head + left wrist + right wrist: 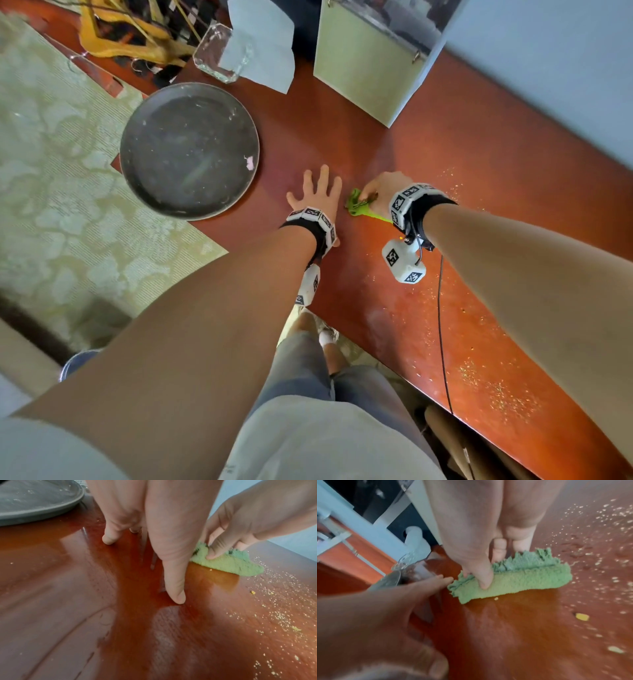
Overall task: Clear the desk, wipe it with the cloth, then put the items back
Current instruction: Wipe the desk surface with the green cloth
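Observation:
A green fluffy cloth (356,205) (228,563) (513,580) lies bunched on the red-brown desk (462,178). My right hand (380,192) (481,566) pinches it between thumb and fingers and holds it down on the wood. Just left of the cloth, my left hand (317,197) (145,547) rests flat on the desk with fingers spread, holding nothing. Yellow crumbs (496,387) (283,615) (607,547) are scattered over the desk to the right of the cloth.
A round dark metal tray (188,150) (34,507) overhangs the desk's left edge. Behind it stand a clear glass block (222,53), a pale paper sheet (270,44) and a pale green box (370,61). Yellow dried branches (130,37) lie at the back left.

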Motion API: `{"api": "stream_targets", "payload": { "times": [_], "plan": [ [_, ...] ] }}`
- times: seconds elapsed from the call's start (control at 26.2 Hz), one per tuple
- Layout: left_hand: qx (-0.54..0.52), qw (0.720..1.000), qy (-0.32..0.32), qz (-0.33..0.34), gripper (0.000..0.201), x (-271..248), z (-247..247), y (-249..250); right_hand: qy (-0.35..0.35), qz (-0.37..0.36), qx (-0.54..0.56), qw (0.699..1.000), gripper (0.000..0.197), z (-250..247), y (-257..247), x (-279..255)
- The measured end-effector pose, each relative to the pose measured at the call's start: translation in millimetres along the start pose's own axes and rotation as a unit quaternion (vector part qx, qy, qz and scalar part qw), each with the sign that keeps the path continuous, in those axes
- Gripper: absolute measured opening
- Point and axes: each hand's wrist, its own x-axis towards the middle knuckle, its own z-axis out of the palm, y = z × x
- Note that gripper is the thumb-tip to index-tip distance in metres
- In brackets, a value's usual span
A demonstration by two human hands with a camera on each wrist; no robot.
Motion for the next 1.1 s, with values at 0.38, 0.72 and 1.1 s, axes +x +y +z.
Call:
{"api": "stream_targets", "payload": {
  "times": [0.38,0.72,1.1],
  "plan": [
    [-0.009,1.0,0.011,0.012,0.133,1,3,-7,-0.148,-0.076,-0.113,0.98,0.034,59,3,-47],
    [0.031,0.998,0.04,0.043,0.097,14,-30,29,-0.055,0.022,0.151,0.987,0.048,8,42,-47],
    [0.072,0.989,0.022,0.13,0.102,57,-68,90,0.248,0.192,0.408,0.857,0.032,-29,142,-43]
  ]
}}
